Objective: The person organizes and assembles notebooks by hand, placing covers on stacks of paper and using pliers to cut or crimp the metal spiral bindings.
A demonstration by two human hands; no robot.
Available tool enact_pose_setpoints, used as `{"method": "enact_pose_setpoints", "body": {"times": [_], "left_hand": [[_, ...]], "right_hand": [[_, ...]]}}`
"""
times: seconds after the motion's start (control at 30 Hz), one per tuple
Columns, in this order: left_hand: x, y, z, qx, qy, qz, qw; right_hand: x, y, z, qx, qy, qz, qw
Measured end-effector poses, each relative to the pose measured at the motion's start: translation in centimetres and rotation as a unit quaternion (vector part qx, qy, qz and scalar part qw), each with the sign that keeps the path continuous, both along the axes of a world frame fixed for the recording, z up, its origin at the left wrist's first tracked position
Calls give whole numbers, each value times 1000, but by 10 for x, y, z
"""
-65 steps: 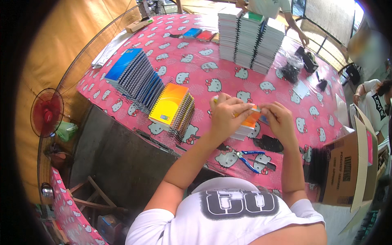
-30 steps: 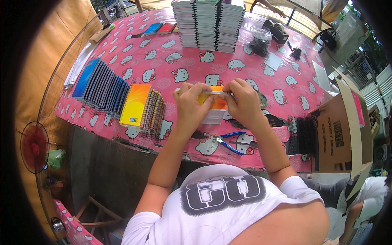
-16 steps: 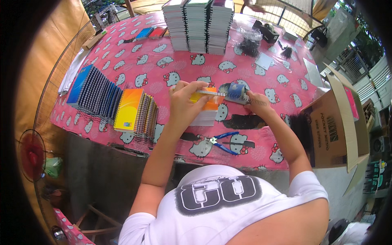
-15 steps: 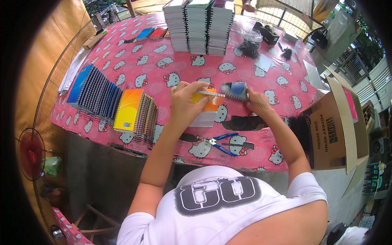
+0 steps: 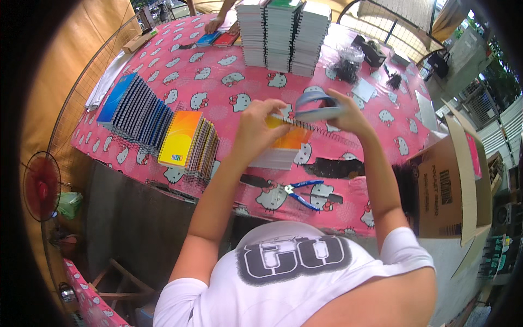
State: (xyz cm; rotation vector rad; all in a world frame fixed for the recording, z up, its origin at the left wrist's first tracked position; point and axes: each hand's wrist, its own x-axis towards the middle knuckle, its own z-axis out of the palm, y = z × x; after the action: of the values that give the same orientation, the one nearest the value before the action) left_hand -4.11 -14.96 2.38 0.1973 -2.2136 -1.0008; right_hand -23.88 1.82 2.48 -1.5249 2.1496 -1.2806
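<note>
Here the left hand (image 5: pixel 261 128) pinches the near end of a spiral wire (image 5: pixel 310 128) above an orange notebook (image 5: pixel 289 143), which lies on a small stack on the pink surface (image 5: pixel 218 82). The right hand (image 5: pixel 343 111) grips a grey-blue curved tool (image 5: pixel 316 103) over the wire. Blue-handled pliers (image 5: pixel 299 193) lie nearer the body.
</note>
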Motion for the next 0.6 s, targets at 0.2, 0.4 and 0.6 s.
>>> {"method": "enact_pose_setpoints", "body": {"times": [0.2,0.4,0.6], "left_hand": [[12,-11,-7,119,14,6,993],[18,-31,-34,371,82,-50,924],[25,-33,-35,426,86,-56,899]], "right_hand": [[-5,-25,-2,39,-50,-22,998],[15,-44,6,-6,-45,4,999],[15,-63,5,33,-35,26,999]]}}
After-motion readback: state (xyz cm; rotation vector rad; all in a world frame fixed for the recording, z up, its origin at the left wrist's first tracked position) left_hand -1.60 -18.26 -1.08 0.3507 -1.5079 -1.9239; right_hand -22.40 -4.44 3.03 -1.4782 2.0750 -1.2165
